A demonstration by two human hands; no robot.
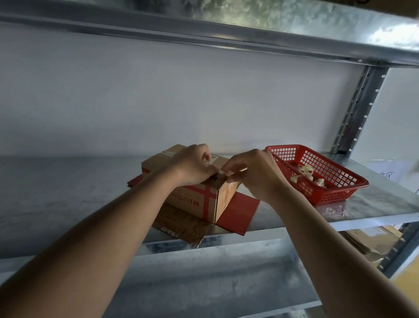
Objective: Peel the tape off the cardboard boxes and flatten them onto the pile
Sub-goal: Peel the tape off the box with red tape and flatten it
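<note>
A brown cardboard box [196, 202] with red stripes and red lettering stands on a pile of flattened cardboard [239, 212] on the metal shelf. My left hand [194, 164] lies over the box's top near its front corner, fingers curled down onto it. My right hand [252, 173] is at the same corner, fingertips pinching a strip of tape [225, 176] at the top edge. The two hands nearly touch. The tape itself is mostly hidden by the fingers.
A red plastic basket [334, 177] with crumpled tape scraps [306, 172] stands just right of the box. The shelf [61, 196] is bare to the left. Another shelf [245, 20] hangs overhead, its upright post [355, 111] at back right. More cardboard [365, 243] lies below right.
</note>
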